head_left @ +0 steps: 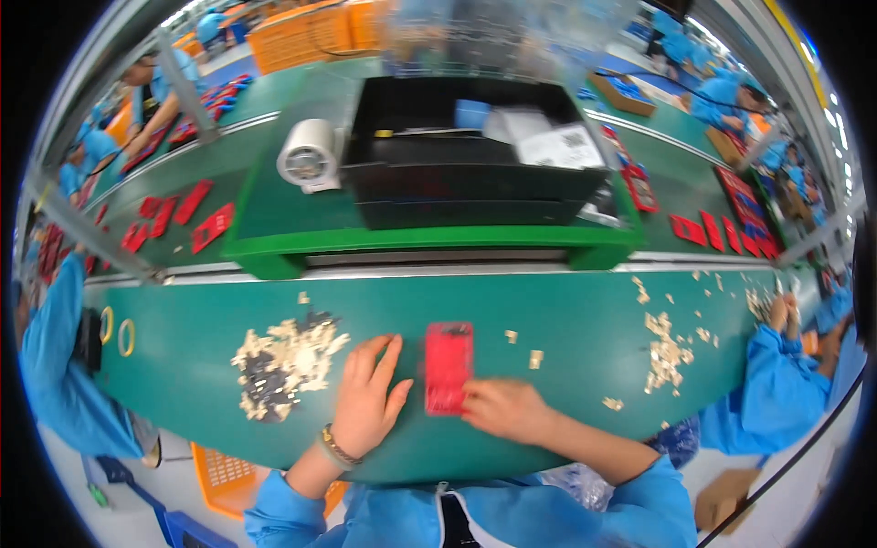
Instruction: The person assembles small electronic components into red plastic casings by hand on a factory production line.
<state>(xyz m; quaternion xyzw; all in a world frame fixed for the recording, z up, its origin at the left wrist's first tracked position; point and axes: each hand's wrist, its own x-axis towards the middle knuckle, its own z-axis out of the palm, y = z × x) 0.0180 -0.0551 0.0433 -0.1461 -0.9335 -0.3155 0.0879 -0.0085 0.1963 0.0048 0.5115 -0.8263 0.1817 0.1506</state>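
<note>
While the left grip (pixel 365 393) lies open over the green counter (pixel 548 301), fingers extended, the right grip (pixel 507 409) meets the lower right corner of a flat red piece (pixel 449 370); motion blur leaves it impossible to tell whether the fingers pinch the piece or merely press it. The red piece lies on the counter between both grips. Left, a heap of cream and dark bits (pixel 306 356); right, scattered cream bits (pixel 665 354); beyond, a black box (pixel 475 196) on a raised green shelf (pixel 429 241)
</note>
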